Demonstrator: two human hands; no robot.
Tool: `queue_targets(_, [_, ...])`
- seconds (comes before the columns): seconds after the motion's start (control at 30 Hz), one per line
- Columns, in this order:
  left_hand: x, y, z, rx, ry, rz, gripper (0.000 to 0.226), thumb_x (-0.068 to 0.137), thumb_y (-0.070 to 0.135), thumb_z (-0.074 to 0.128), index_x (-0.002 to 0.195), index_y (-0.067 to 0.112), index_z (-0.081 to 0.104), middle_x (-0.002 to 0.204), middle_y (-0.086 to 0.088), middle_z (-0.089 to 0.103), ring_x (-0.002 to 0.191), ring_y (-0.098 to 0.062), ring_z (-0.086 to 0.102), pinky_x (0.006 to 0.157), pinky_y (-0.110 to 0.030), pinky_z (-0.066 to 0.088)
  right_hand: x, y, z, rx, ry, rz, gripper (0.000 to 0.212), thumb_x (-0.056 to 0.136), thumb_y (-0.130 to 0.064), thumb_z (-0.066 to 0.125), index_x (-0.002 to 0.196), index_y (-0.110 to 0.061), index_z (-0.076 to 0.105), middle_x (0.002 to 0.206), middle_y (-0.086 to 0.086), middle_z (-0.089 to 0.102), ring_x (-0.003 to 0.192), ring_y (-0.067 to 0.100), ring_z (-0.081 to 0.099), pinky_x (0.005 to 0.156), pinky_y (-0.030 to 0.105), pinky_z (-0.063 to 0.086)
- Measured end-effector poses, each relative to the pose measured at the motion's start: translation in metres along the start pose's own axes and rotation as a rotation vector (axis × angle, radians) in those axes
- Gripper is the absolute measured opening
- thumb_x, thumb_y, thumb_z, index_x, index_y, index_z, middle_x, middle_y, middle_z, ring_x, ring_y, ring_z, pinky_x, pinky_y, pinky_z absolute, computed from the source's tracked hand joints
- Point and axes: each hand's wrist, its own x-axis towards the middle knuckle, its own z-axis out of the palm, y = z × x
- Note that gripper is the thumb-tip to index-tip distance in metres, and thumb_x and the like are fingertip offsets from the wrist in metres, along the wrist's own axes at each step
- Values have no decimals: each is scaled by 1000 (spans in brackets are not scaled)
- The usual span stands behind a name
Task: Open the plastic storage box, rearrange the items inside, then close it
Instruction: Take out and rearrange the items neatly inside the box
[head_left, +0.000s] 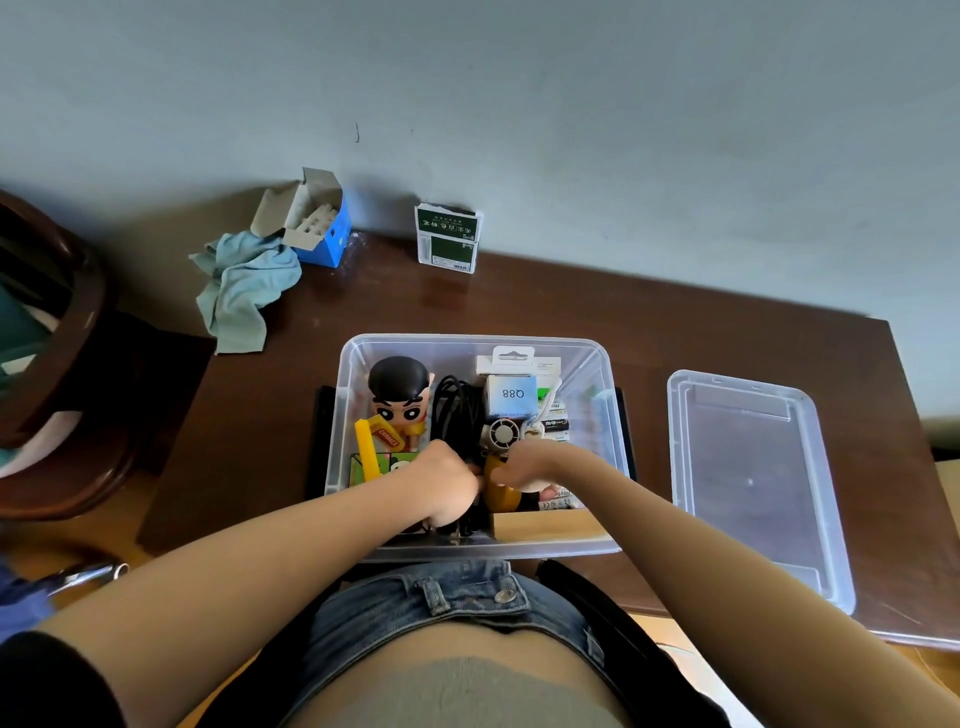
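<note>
Forearms converging over open storage box (597, 374): left hand (441, 483) and right hand (530, 465) curled, grips unclear, flanking amber item (501, 493); lid (748, 478) right of box.

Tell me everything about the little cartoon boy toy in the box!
The cartoon boy figure looks like smooth plastic. It has a big round head with black hair, thick black eyebrows and wide eyes, above a yellow body. It lies in the far-left corner of the clear storage box, beside a coiled black cable. A yellow packet overlaps its front.
</note>
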Motion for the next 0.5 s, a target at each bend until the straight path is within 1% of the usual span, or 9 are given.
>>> queue_targets(0.03, [1,0,0,-8,3,0,41,93,16,55,133,12,45,127,-5,52,110,-25,55,82,-34,45,0,1,-1,30,-17,10,33,96,-34,39,90,-6,56,73,3,40,58,16,43,50,23,42])
queue_targets(0.07, [1,-1,0,-15,6,0,42,93,15,56,133,12,45,127,-5,52,109,-25,56,81,-33,45,0,0,-3,41,-35,17,35,96,-34,40,103,-5,59,73,3,39,59,15,42,50,22,43])
queue_targets(0.1, [1,-1,0,-20,9,2,42,92,14,56,133,12,45,127,-5,51,109,-25,56,80,-33,45,1,-1,-4,35,-55,21,36,96,-35,39,109,-7,58,73,2,38,59,15,41,51,22,44])
queue_targets(0.13, [1,-1,0,-26,11,2,42,92,14,55,133,12,44,126,-5,51,109,-25,55,79,-33,44,2,-2,-6,20,-80,22,34,96,-34,38,108,-9,57,71,2,37,58,15,39,51,22,44])
queue_targets(0.2, [1,-2,2,-35,19,3,42,93,13,54,133,12,44,126,-4,51,108,-25,55,77,-32,44,3,-5,-8,-4,-121,30,26,97,-33,37,93,-12,51,67,3,33,56,16,34,53,23,43])
queue_targets(0.33, [2,-3,4,-68,42,-8,36,93,10,52,129,12,49,125,-3,53,105,-24,57,75,-33,45,7,-4,-7,-1,-136,47,28,97,-33,37,74,-16,42,67,2,31,58,16,33,55,23,42])
queue_targets(0.43, [2,-7,6,-141,86,-43,33,92,8,50,125,10,47,118,-7,57,100,-26,58,71,-34,45,8,-5,-5,4,-142,48,28,96,-33,38,74,-15,41,66,2,30,56,16,31,53,22,41])
queue_targets(0.5, [3,-10,7,-224,96,-94,40,92,7,48,132,8,41,114,-9,58,97,-29,59,67,-34,43,8,-5,-4,8,-143,55,26,96,-33,38,78,-13,42,66,2,30,55,16,31,51,22,40])
